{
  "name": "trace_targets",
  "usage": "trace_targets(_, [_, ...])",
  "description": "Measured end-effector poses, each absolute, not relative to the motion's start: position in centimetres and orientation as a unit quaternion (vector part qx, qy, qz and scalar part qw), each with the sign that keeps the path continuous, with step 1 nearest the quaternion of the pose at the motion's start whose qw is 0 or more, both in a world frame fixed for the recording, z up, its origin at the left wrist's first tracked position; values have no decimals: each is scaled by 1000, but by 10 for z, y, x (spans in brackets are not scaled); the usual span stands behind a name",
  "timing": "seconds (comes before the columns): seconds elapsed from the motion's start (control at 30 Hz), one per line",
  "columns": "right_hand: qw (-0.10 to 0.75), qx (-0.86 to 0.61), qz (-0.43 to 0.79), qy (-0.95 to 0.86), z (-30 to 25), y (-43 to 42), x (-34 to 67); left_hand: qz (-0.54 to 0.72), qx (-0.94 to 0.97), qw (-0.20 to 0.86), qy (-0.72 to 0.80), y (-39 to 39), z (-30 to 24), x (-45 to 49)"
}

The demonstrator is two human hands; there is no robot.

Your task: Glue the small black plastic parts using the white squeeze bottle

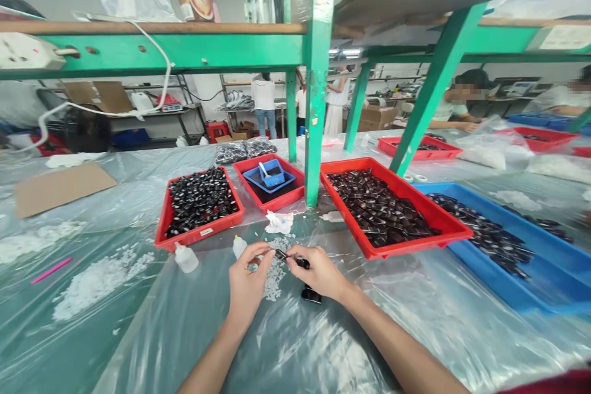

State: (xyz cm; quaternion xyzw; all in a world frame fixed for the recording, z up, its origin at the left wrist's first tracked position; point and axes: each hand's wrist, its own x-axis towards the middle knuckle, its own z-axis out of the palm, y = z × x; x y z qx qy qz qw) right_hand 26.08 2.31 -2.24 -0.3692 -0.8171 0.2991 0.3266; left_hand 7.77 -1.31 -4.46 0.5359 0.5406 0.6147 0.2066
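Note:
My left hand (250,277) and my right hand (321,269) meet above the plastic-covered table. Between their fingertips is a small shiny black part (281,254), pinched from both sides. A second dark rounded piece (302,263) shows within the curled fingers of my right hand; whether it joins the first I cannot tell. Just below that hand, a glossy black piece (311,295) lies on the table. Small white translucent bits (273,283) are spread under my hands. A small squeeze bottle (239,247) stands right behind my left hand.
Red trays of black parts stand left (203,233) and right (418,248), beside a blue tray (566,295). A red tray (295,188) holds small blue trays. A green post (315,92) rises ahead. Another bottle (186,258) and a white pile (99,283) lie left. People work beyond.

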Motion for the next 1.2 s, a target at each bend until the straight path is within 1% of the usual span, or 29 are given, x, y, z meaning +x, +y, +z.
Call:
trace_targets(0.1, [338,-357,313,-812,-22,22,258,610,547,207,535,-13,-40,78])
trace_targets(0.23, [369,-361,358,-778,-23,20,253,607,544,237,528,-14,-38,79])
trace_targets(0.43, [376,-380,424,-731,-24,18,249,617,535,261,515,-15,-39,80])
trace_targets(0.67, [386,-382,442,-714,-25,17,248,618,524,293,508,-14,-42,81])
trace_targets(0.97, [410,-374,461,-693,-23,14,246,630,493,364,478,-13,-46,85])
trace_targets(1.07, [395,-380,530,-648,-24,14,244,620,493,380,478,-12,-45,85])
trace_targets(1.2, [364,-373,690,-502,-21,12,239,639,479,356,486,-13,-40,86])
